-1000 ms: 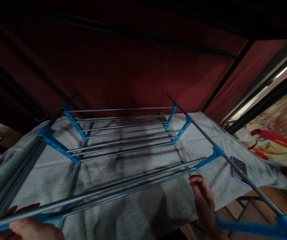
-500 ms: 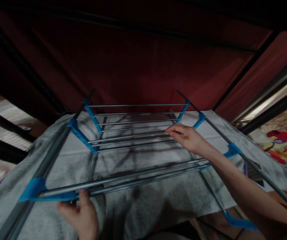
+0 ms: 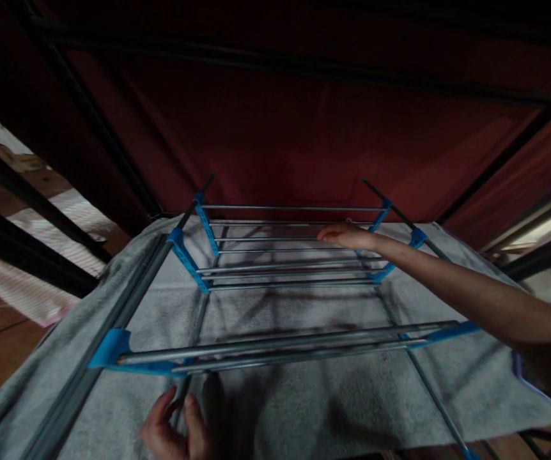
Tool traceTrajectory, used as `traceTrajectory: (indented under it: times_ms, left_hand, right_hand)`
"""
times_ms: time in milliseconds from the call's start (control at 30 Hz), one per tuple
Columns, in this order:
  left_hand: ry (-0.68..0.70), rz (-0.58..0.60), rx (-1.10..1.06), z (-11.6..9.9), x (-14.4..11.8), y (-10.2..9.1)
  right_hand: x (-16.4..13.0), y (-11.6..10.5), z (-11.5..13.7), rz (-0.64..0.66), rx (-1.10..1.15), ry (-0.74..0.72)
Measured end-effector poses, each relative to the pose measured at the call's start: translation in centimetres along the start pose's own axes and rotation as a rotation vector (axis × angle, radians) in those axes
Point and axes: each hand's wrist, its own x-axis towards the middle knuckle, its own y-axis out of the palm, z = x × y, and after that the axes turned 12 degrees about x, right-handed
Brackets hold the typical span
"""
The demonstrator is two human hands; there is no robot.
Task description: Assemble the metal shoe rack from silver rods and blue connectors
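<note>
Rack [image 3: 275, 338]: metal drying frame with grey rods and blue plastic joints, standing in front of a dark red fabric wall; one set of rods near, one set far.
Towel [image 3: 304, 396]: grey, spread flat on the rack's lower level beneath both sets of rods, its edges hanging over the sides.
Left hand [image 3: 174, 431]: at the bottom edge, just below the near rods; fingers loosely curled against the towel and a thin rod there. Whether it grips the rod cannot be told.
Right hand [image 3: 347, 236]: arm stretched far forward over the rack; fingers extended, palm down, resting on the far rods [image 3: 289, 255] near the right blue joint [image 3: 381, 217]. Open, not clasping anything.
Near rods [image 3: 280, 345]: bundle held between blue ends, crossing the frame from left to right.
Surroundings: black poles [image 3: 31, 198] and a striped cloth [image 3: 36, 287] at left.
</note>
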Motion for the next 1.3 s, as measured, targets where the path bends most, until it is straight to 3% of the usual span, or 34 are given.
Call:
traceTrajectory:
  times_ms: [100,267,400,533,633,800,1000,1133,1300]
  left_hand:
    - [0.314,0.014,0.093,-1.6,-0.4,-0.7]
    - [0.754,0.077,0.019,-8.4,0.7,-2.1]
    - [0.881,0.125,0.036,-13.4,1.9,-3.5]
    - [0.941,0.096,0.048,-17.5,3.7,-3.7]
    - [1.015,0.170,0.065,-20.5,6.1,-2.8]
    - [1.124,0.551,0.317,-24.6,10.7,0.3]
    - [1.128,0.917,0.363,-30.6,13.6,5.9]
    - [1.254,1.041,0.366,-33.9,13.8,10.3]
    - [1.337,1.192,0.214,-33.7,10.8,16.3]
  right_hand:
    - [0.1,0.1,-1.9,-0.014,0.034,0.045]
    - [-0.8,3.4,-3.9,0.113,0.045,0.030]
    - [-1.5,3.6,-3.5,0.204,-0.126,0.020]
    - [-1.9,1.4,-1.8,0.277,-0.255,0.052]
    - [-2.7,-0.9,-0.3,0.278,-0.316,0.030]
    - [-5.1,-5.1,1.1,0.224,-0.415,0.010]
    - [-8.9,-9.1,-0.3,-0.011,-0.480,-0.006]
    - [-11.9,-10.2,-2.4,-0.227,-0.496,-0.054]
    - [-14.4,-10.6,-5.0,-0.592,-0.382,-0.064]
